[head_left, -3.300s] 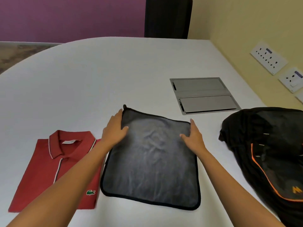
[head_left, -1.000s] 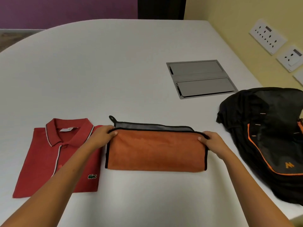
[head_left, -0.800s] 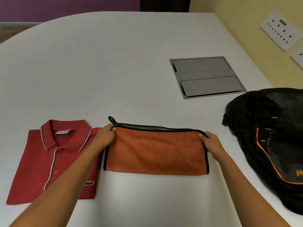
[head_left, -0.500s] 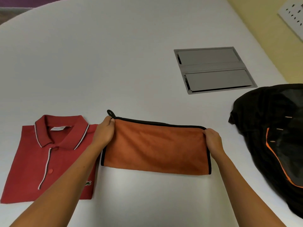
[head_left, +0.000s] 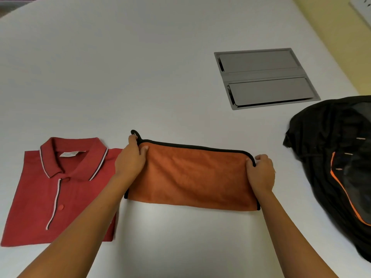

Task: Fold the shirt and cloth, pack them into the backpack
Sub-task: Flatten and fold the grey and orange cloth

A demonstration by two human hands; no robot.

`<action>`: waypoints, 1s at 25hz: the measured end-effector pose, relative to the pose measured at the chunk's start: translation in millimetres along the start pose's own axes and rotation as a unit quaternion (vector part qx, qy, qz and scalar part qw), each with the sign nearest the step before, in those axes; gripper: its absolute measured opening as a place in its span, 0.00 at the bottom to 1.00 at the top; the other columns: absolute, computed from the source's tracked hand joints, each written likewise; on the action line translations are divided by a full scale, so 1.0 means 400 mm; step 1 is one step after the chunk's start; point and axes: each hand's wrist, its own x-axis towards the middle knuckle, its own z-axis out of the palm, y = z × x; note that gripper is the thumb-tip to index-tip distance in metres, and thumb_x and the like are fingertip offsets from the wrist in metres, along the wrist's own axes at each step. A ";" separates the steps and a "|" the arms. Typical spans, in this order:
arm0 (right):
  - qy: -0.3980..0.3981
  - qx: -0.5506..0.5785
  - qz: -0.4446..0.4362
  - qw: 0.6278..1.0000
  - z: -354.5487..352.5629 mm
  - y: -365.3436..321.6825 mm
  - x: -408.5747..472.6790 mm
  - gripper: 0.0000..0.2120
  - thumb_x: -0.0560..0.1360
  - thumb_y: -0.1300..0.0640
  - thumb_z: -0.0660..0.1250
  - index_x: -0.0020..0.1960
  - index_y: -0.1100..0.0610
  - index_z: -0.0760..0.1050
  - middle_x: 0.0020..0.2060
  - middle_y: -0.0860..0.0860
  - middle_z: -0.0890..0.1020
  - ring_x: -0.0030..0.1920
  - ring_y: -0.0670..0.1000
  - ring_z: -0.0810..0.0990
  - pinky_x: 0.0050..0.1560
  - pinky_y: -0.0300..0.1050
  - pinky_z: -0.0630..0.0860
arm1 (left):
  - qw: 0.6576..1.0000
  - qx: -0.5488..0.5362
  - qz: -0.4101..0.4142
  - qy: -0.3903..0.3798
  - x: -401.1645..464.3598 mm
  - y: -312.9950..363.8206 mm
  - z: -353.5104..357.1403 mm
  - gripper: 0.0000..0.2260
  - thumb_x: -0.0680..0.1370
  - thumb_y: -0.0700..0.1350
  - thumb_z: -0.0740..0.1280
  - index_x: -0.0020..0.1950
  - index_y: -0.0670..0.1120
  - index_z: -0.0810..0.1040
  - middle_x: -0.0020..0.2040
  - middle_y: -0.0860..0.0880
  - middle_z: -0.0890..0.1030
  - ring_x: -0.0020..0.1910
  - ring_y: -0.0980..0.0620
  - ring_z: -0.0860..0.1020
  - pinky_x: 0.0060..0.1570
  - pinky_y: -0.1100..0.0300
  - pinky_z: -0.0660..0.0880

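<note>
Both grips pinched on the folded orange cloth [head_left: 192, 177], left hand [head_left: 130, 159] at its far-left corner, right hand [head_left: 261, 173] at its far-right, cloth flat on table [head_left: 140, 77] between folded red shirt [head_left: 58, 189] and black backpack [head_left: 337, 157].

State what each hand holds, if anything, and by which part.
Both hold the cloth. The left hand pinches its far left corner by the loop; the right hand grips its far right corner.

A grey metal hatch [head_left: 265, 78] with two flaps sits flush in the white table [head_left: 120, 67].
</note>
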 end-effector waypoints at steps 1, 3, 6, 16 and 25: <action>0.001 -0.003 0.024 1.000 -0.005 0.010 -0.012 0.19 0.76 0.47 0.65 0.58 0.61 0.71 0.54 0.57 0.76 0.52 0.59 0.76 0.49 0.51 0.72 | 1.000 0.014 0.010 0.009 -0.025 0.005 0.004 0.21 0.80 0.51 0.60 0.69 0.44 0.62 0.57 0.42 0.75 0.52 0.40 0.77 0.43 0.49 0.74; -0.023 -0.019 0.073 0.997 -0.019 0.031 -0.042 0.25 0.74 0.42 0.67 0.59 0.61 0.71 0.54 0.58 0.76 0.54 0.61 0.76 0.51 0.53 0.72 | 0.997 0.074 0.020 0.024 -0.093 0.001 0.017 0.24 0.79 0.50 0.63 0.71 0.43 0.62 0.61 0.40 0.71 0.53 0.39 0.75 0.43 0.47 0.74; -0.097 -0.038 0.114 0.988 -0.059 0.071 -0.084 0.22 0.71 0.40 0.69 0.42 0.60 0.72 0.37 0.54 0.78 0.39 0.56 0.77 0.38 0.46 0.70 | 0.980 0.195 0.033 0.037 -0.200 -0.044 0.050 0.23 0.73 0.49 0.71 0.62 0.38 0.71 0.56 0.34 0.73 0.46 0.35 0.74 0.35 0.49 0.72; -0.244 0.271 0.200 0.910 -0.143 0.098 -0.140 0.10 0.71 0.63 0.70 0.36 0.60 0.70 0.32 0.56 0.74 0.36 0.54 0.75 0.42 0.49 0.79 | 0.948 0.266 0.153 -0.083 -0.331 -0.128 0.089 0.34 0.80 0.64 0.43 0.74 0.41 0.64 0.75 0.41 0.63 0.72 0.42 0.65 0.64 0.38 0.64; -0.103 0.125 0.121 0.979 -0.117 0.150 -0.183 0.20 0.69 0.66 0.75 0.56 0.60 0.71 0.43 0.55 0.78 0.45 0.58 0.78 0.45 0.46 0.72 | 0.939 0.275 0.184 -0.093 -0.423 -0.174 0.093 0.34 0.79 0.65 0.45 0.75 0.41 0.60 0.75 0.41 0.63 0.71 0.41 0.66 0.63 0.38 0.65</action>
